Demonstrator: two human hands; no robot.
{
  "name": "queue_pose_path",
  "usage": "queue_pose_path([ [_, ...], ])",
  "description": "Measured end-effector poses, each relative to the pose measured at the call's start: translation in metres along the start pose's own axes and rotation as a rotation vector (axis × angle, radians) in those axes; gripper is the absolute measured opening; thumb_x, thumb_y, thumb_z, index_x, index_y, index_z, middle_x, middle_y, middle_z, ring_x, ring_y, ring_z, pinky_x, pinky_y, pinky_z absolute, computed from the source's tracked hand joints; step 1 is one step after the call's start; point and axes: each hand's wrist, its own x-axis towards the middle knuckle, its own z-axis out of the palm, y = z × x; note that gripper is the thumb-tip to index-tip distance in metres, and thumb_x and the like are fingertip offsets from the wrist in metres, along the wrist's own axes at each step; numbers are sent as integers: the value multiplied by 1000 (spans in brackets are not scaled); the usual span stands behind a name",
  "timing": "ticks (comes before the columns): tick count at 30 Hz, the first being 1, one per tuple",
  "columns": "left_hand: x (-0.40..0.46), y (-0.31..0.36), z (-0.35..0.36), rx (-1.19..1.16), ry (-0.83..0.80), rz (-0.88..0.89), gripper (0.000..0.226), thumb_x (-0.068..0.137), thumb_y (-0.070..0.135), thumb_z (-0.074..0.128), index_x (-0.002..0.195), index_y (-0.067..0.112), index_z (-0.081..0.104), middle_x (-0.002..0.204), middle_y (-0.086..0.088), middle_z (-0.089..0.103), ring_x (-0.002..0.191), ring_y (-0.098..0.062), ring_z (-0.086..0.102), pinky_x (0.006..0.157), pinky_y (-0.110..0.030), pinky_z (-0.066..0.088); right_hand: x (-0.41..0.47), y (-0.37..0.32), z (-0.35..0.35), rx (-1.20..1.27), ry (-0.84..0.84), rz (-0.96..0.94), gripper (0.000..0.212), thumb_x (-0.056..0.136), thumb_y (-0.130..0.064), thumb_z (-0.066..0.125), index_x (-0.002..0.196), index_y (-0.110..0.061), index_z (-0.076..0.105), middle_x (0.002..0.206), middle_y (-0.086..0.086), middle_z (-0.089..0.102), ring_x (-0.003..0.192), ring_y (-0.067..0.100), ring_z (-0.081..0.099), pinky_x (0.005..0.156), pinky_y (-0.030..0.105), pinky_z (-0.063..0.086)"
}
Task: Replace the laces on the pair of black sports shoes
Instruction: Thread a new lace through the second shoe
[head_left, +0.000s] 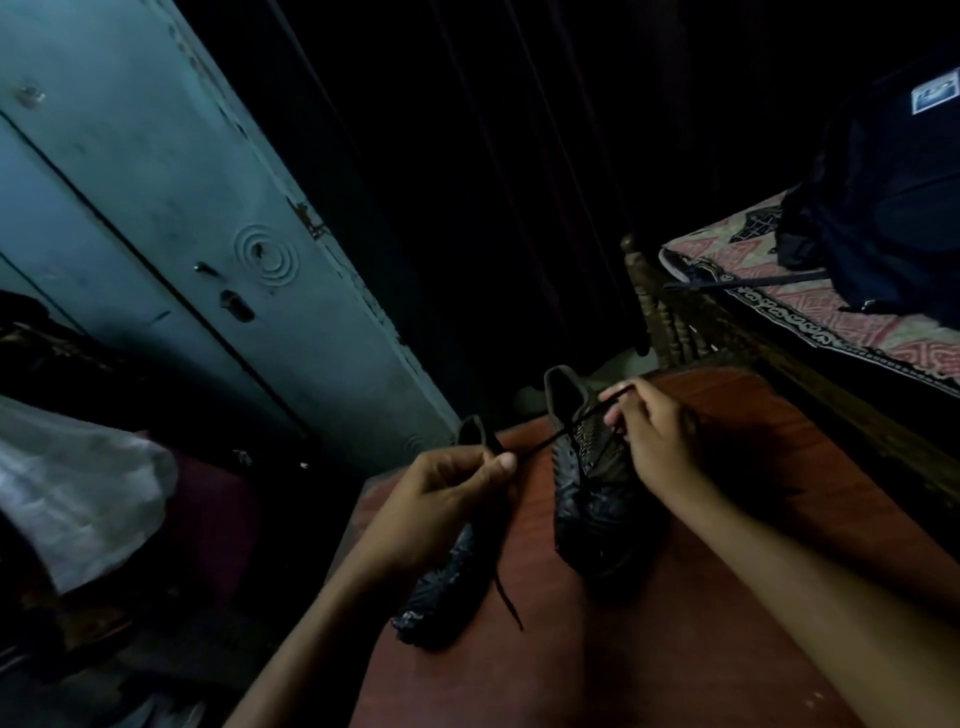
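Shoes: right shoe (587, 499) and left shoe (441, 597), black with ridged, scaly uppers, lie on the reddish wooden table (701, 597). Left hand (441, 499) and right hand (654, 436) each pinch the thin black lace (545, 439) taut. No legible branding.

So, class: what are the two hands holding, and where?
Both hands pinch one black lace: left hand its near stretch, right hand the stretch at the right shoe's eyelets.
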Motion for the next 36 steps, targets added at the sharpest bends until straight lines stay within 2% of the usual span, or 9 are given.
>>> queue_pose_path([
  [3,-1,-11,1,-23,-6,-6,40,99,30,59,87,-7,62,74,-5,55,72,-19,47,67,-30,39,13,20,-2,117,70,194,28,101,-9,39,102,-18,65,74,-1,65,65,16,59,70,36,48],
  [6,2,-18,1,-11,36,-62,24,104,20,56,101,2,72,75,4,61,70,-10,54,68,-27,43,19,20,-7,204,89,247,35,94,6,39,106,-15,64,80,1,64,74,19,59,71,29,47],
  [9,12,-21,4,100,127,-49,18,103,16,60,99,17,78,75,8,67,61,-4,56,57,-23,44,12,1,-7,180,-23,73,36,76,-11,44,91,-32,70,89,-5,71,90,14,66,86,32,50],
  [13,32,-16,15,384,198,66,10,96,23,72,100,25,81,89,14,78,82,-1,73,77,-24,60,-10,-25,-5,43,-329,-247,33,83,-25,54,110,-27,72,109,-13,70,111,7,61,97,22,45],
  [19,61,-37,32,378,326,138,11,93,31,75,101,26,82,93,16,78,85,7,70,80,-27,59,-5,-17,-6,-57,-281,-265,25,91,-37,58,82,-16,68,84,-8,68,87,4,64,75,24,47],
  [24,75,-83,47,156,353,157,20,100,15,66,109,26,80,100,18,77,93,4,70,79,-24,55,12,-2,-18,129,-2,-52,32,72,-37,62,60,-8,55,70,7,65,73,28,64,73,51,52],
  [27,78,-109,60,78,372,131,23,101,11,64,107,26,80,96,20,76,86,5,69,73,-25,54,13,-2,-16,245,-24,37,28,72,-20,62,45,-20,53,72,8,71,73,21,66,67,37,55],
  [32,74,-122,66,-141,473,145,4,93,20,75,90,22,76,82,8,76,76,-6,71,67,-35,62,10,-1,-17,292,-106,35,41,83,7,58,58,-14,33,55,5,56,61,21,71,63,26,52],
  [36,72,-124,65,-235,431,159,10,91,22,77,82,25,77,75,6,75,67,-8,70,60,-30,54,4,-10,-17,140,-257,-41,34,83,-7,69,75,-15,38,68,10,50,46,18,56,51,23,44],
])
